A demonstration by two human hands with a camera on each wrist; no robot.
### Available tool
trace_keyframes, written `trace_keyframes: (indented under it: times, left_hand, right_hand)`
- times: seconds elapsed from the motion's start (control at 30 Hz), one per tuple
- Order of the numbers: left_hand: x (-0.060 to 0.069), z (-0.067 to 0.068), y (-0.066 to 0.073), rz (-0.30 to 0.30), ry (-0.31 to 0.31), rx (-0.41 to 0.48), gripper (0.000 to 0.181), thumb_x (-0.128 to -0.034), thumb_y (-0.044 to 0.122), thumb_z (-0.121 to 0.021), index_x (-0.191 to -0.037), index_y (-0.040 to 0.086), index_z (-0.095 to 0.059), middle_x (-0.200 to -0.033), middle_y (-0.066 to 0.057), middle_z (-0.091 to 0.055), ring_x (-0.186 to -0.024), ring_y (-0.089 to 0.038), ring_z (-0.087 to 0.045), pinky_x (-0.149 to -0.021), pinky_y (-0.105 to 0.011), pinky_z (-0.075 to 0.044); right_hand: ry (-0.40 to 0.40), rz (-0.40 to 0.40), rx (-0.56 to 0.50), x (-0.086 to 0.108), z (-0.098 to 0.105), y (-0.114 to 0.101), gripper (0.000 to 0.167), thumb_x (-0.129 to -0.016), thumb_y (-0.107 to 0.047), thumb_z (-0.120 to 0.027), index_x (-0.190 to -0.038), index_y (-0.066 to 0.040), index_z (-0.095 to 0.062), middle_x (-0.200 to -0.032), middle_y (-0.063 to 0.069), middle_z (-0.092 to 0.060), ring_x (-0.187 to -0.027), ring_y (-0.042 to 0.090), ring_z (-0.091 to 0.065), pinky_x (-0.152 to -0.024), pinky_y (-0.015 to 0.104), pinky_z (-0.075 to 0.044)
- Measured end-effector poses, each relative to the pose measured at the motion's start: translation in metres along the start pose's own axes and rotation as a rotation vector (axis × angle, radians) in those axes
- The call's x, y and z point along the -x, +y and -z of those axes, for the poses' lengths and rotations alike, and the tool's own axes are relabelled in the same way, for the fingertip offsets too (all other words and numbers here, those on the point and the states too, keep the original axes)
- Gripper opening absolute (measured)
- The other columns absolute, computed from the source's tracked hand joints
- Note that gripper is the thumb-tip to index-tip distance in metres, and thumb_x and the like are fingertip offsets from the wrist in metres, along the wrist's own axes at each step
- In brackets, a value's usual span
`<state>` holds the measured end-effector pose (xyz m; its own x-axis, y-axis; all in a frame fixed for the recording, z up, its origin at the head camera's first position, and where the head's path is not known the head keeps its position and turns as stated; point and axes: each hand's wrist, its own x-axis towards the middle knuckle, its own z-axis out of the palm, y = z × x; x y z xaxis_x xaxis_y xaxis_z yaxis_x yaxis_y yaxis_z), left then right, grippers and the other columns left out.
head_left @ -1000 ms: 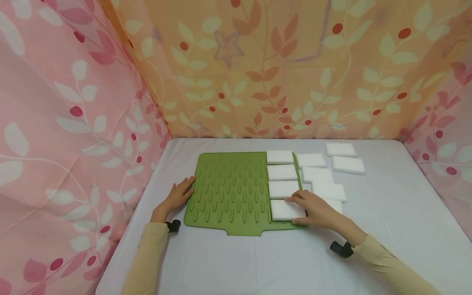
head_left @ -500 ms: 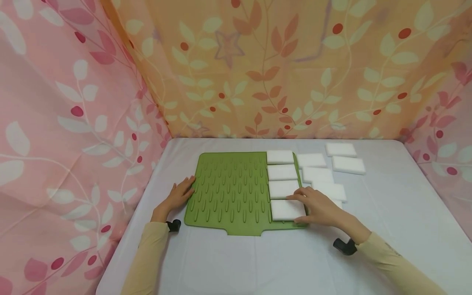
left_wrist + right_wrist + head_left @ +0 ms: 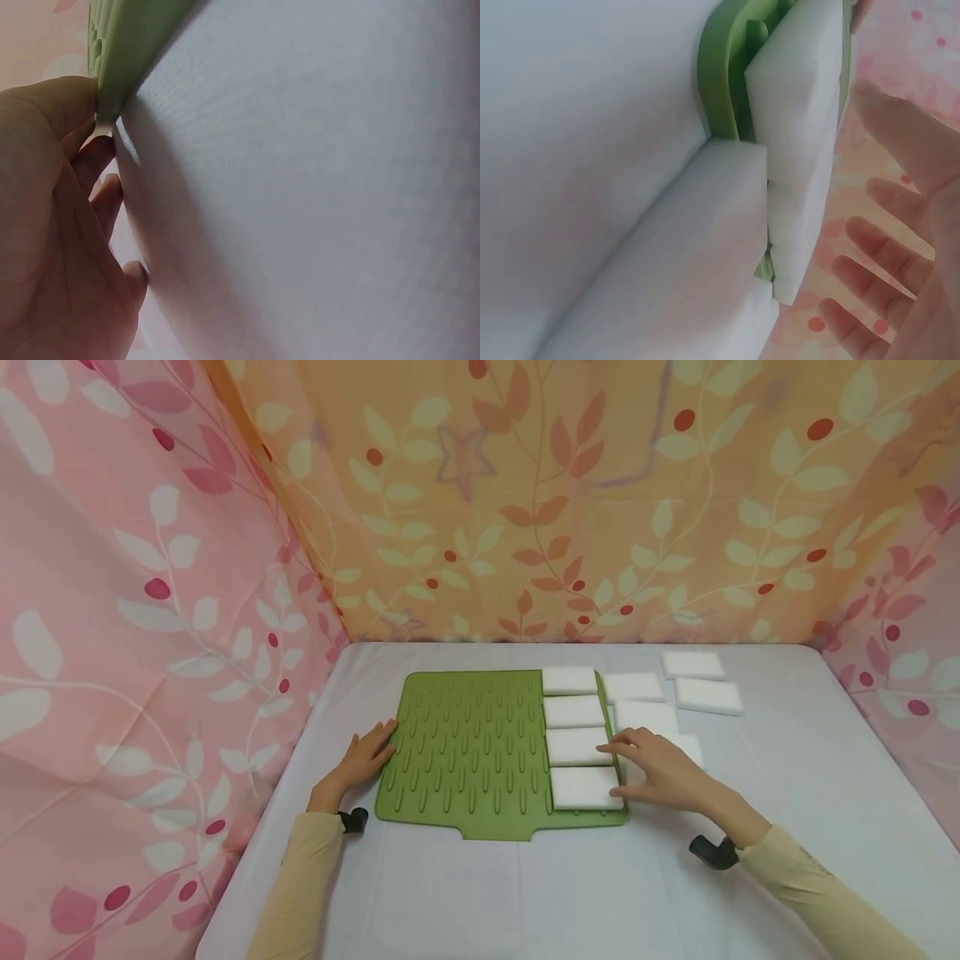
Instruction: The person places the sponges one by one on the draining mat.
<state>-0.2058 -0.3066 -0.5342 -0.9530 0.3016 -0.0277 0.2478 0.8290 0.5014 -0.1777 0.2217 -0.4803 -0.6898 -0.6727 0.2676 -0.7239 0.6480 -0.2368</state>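
Note:
A green ribbed mat (image 3: 465,735) with a short front tab lies flat on the table. Along its right side runs a column of white rectangular sponges, the nearest being the front sponge (image 3: 583,788). My left hand (image 3: 362,762) touches the mat's left edge, its thumb against the green rim (image 3: 124,67) in the left wrist view. Over the right edge hovers my right hand (image 3: 660,770), fingers spread and holding nothing, by the front sponge's right end. In the right wrist view its fingers stand apart from the white sponge (image 3: 795,105) on the mat.
Loose white sponges lie right of the mat, including one at the back (image 3: 633,687) and one partly behind my right hand (image 3: 647,717). Farther right lie a back sponge (image 3: 692,665) and another sponge (image 3: 708,696). Patterned cloth (image 3: 570,510) hangs behind the white table (image 3: 465,902).
My right hand has let go of the front sponge and drawn slightly up and to the right. The sponge stays on the mat. My left hand has not moved.

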Motion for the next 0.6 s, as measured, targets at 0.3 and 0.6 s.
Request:
trace_keyframes:
  times: [0.3,0.6]
  left_hand:
    - [0.0,-0.001,-0.001,-0.005,0.0,0.005,0.055,-0.099,0.024,-0.043,-0.147,0.006,-0.024,-0.151,-0.017,-0.024,-0.139,-0.038,-0.018,-0.106,-0.065,0.0]
    - [0.001,0.0,0.0,-0.008,0.003,0.01,0.055,-0.0987,0.023,-0.044,-0.147,0.006,-0.025,-0.15,-0.017,-0.025,-0.139,-0.038,-0.019,-0.106,-0.065,-0.001]
  right_hand:
    - [0.054,-0.019,-0.009,0.003,0.004,0.015,0.061,-0.069,-0.041,-0.079,-0.12,-0.014,-0.061,-0.111,0.003,-0.057,-0.097,0.023,-0.054,-0.073,0.041,-0.047]
    - [0.071,-0.045,0.018,0.006,0.007,0.031,0.061,-0.069,-0.038,-0.079,-0.122,-0.015,-0.059,-0.114,0.006,-0.056,-0.1,0.025,-0.053,-0.075,0.043,-0.047]
